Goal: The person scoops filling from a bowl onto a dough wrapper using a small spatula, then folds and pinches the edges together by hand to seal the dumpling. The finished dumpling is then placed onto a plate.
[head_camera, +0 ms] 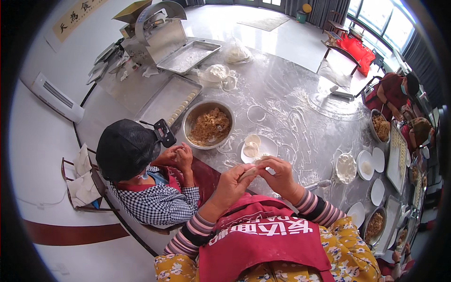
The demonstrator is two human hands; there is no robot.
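My left hand [232, 183] holds a small folded piece of dough [247, 174] between thumb and fingers, just above the table's near edge. At the dough's far end, the fingertips of my right hand [280, 172] pinch together against those of the left. Whether filling lies inside the dough cannot be seen. Right beyond my hands is a white plate [270, 145] with round dough wrappers [251, 149] on it. To the left of the plate stands a steel bowl [231, 120] of crumbly brown filling [211, 127].
A co-worker in a black cap [127, 151] sits close on my left, hands together. Behind the bowl lies a metal tray [155, 105] with a row of dough pieces. On the floured table [282, 91] are a rolling pin [317, 185] and a bowl of flour [346, 168].
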